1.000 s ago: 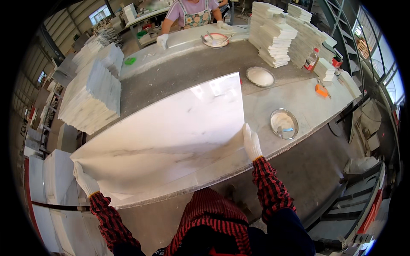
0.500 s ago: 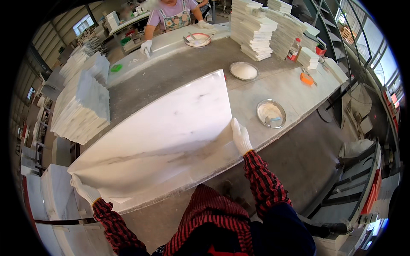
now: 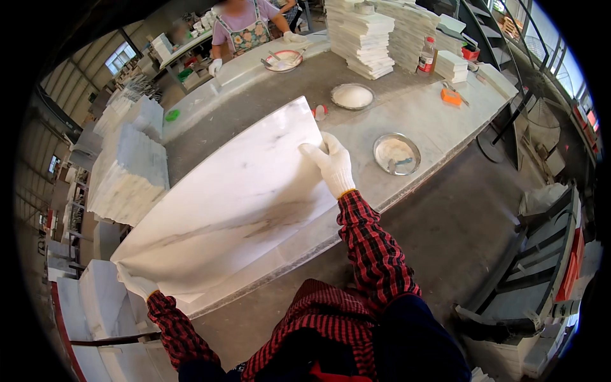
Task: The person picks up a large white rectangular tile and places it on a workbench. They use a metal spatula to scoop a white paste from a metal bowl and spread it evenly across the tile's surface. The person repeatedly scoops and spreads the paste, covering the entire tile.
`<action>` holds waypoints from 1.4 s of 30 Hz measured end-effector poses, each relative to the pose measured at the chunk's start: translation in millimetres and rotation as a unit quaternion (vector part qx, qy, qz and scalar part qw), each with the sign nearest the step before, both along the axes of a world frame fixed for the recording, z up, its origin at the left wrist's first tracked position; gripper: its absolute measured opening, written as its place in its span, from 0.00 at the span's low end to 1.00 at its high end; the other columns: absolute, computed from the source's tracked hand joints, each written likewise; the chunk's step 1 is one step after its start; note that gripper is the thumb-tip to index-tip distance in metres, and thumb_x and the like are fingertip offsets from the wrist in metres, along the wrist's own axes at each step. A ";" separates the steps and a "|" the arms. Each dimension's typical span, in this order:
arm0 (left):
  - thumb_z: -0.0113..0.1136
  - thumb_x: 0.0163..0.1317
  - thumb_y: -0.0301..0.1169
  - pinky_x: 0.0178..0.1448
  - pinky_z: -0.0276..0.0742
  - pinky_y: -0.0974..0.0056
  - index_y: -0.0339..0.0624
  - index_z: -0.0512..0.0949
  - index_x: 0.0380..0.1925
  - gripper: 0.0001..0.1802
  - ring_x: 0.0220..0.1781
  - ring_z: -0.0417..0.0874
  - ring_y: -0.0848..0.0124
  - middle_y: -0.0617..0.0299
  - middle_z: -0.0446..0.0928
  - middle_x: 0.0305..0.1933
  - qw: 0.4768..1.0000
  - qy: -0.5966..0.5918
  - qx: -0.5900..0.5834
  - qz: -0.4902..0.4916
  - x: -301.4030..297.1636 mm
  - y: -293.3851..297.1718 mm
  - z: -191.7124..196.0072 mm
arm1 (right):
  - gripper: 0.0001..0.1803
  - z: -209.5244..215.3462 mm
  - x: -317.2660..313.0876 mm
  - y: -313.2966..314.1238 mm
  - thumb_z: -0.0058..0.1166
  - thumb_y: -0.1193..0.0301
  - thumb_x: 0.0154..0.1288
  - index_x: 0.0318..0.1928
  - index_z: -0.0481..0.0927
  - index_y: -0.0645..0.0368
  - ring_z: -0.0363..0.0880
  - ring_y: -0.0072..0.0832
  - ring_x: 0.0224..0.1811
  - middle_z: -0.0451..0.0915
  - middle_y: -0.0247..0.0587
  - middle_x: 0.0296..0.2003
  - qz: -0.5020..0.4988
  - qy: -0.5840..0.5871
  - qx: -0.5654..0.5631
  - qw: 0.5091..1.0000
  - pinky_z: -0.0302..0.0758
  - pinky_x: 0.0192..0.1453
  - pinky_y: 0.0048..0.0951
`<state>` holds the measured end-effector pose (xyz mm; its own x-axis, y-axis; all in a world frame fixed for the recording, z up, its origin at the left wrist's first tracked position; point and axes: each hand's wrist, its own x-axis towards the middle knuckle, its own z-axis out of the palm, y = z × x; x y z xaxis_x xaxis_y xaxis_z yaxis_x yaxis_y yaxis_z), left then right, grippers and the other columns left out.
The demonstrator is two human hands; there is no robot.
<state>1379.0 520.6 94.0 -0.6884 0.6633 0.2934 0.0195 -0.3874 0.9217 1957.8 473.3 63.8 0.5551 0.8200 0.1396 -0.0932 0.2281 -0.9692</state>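
White stone with grey veining, and it's the big curved slab [image 3: 223, 191], lying across the near left part of the worktable [image 3: 439, 127]! Gloved right hand [image 3: 331, 162] at its right end, partly closed, thumb on the upper face, fingers by the edge, pinching it. Over at the near left tip, the left hand [image 3: 138, 283] is up against the slab; how far its fingers curl, I can't tell. Just right of the right hand sits a metal bowl [image 3: 382, 167] with a tool in it, and farther off a dish of pale powder [image 3: 352, 95]. Stacked stone pieces [image 3: 130, 172] rise beyond the slab at left, while a co-worker in a flowered apron [image 3: 245, 35] stands at the far side.
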 end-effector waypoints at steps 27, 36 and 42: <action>0.58 0.76 0.46 0.61 0.69 0.64 0.46 0.69 0.47 0.17 0.52 0.70 0.74 0.69 0.69 0.48 0.999 0.039 0.013 0.024 -8.4 16.3 -13.0 | 0.26 -27.4 1.7 2.5 0.62 0.70 0.70 0.67 0.78 0.65 0.80 0.24 0.58 0.84 0.42 0.58 0.012 0.089 0.069 0.994 0.75 0.64 0.27; 0.53 0.79 0.44 0.71 0.66 0.63 0.41 0.74 0.61 0.22 0.62 0.72 0.72 0.66 0.73 0.62 0.999 -0.034 0.042 0.002 1.7 -0.2 -4.0 | 0.26 -5.1 -12.6 1.4 0.69 0.65 0.66 0.60 0.82 0.65 0.81 0.21 0.49 0.87 0.40 0.50 -0.060 0.000 0.003 0.998 0.77 0.57 0.27; 0.50 0.80 0.46 0.73 0.65 0.62 0.38 0.74 0.65 0.25 0.66 0.71 0.70 0.65 0.74 0.66 0.998 -0.035 0.043 -0.029 -1.1 -6.3 -6.0 | 0.22 -20.9 -10.8 4.8 0.60 0.61 0.76 0.57 0.83 0.68 0.77 0.17 0.48 0.85 0.35 0.48 -0.092 0.084 0.054 0.991 0.74 0.56 0.23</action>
<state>1377.9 514.3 87.9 -0.6707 0.6768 0.3035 -0.0690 -0.4643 0.8830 1947.1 478.1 42.9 0.7167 0.6879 0.1144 -0.1982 0.3583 -0.9123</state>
